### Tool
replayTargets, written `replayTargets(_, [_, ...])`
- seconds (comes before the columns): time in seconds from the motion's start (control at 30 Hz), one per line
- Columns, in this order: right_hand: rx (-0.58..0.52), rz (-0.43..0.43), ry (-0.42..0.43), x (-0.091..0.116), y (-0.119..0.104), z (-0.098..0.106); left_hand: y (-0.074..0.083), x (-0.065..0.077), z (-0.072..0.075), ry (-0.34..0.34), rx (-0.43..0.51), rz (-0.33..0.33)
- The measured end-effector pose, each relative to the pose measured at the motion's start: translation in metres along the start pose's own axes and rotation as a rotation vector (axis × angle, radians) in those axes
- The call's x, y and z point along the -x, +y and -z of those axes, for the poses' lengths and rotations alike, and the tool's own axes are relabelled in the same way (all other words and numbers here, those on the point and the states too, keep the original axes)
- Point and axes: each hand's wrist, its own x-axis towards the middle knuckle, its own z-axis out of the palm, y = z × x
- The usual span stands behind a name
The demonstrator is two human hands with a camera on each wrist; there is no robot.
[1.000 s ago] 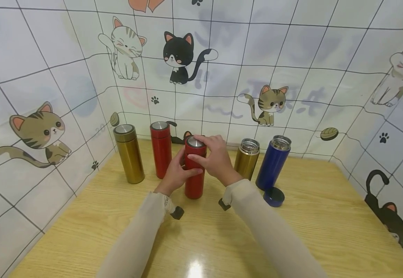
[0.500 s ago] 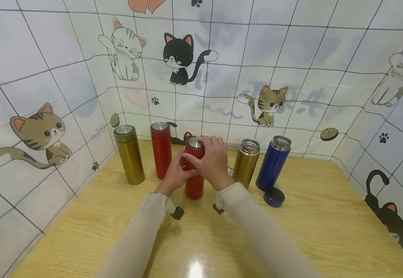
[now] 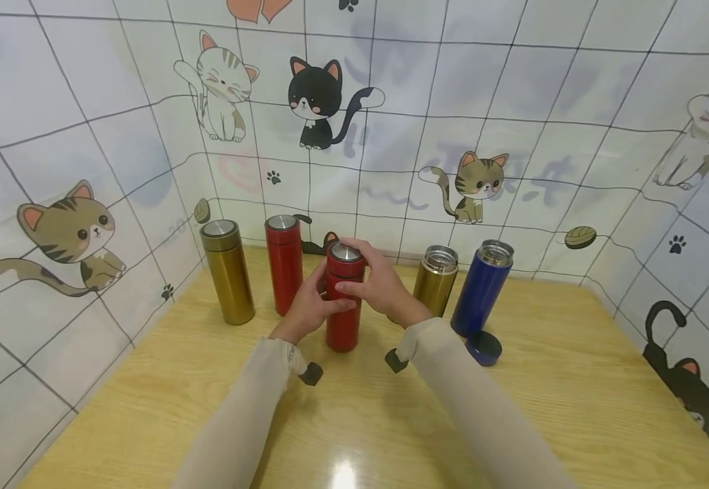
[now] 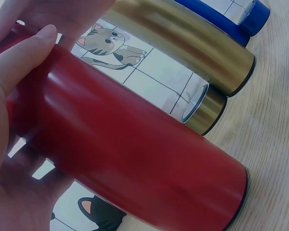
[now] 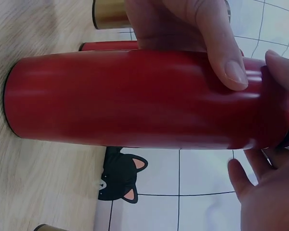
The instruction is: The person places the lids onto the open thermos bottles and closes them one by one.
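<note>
A red thermos [image 3: 343,329] with a steel-topped lid [image 3: 346,253] stands upright on the table at the middle of the head view. My left hand [image 3: 313,305] grips its body, thumb across the front and fingers wrapped behind. Around the top of the thermos curls my right hand [image 3: 382,282]: one finger reaches over the lid and the thumb lies near the seam below it. The right wrist view shows the red body [image 5: 120,98] lengthwise, with the left thumb [image 5: 236,74] pressed on it; the lid is mostly cut off at the edge there.
Behind on the left stand a lidded gold thermos [image 3: 229,285] and a second lidded red thermos [image 3: 284,265]. To the right are an uncapped gold thermos [image 3: 432,282] and an uncapped blue thermos [image 3: 479,292]. A blue lid [image 3: 484,348] and a gold lid [image 4: 209,113] lie beside them.
My right hand turned leftward round the lid, then swung back to the right with its fingers spread wider. My left hand and the red thermos stay in place.
</note>
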Motion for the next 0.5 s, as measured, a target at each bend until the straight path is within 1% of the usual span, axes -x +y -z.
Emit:
replayTargets(0.13, [0.12,0.03,0.05,0.001,-0.001,-0.001,0.001,0.0,-0.001,0.008,-0.016,0.014])
replayTargets(0.23, [0.224,0.041,0.093,0.004,-0.002,-0.002,0.001,0.001,-0.002,0.008,-0.009,0.012])
replayTargets(0.5, [0.409,0.087,0.201,0.01,-0.004,-0.008,0.0,0.001,-0.002,0.0,-0.002,-0.012])
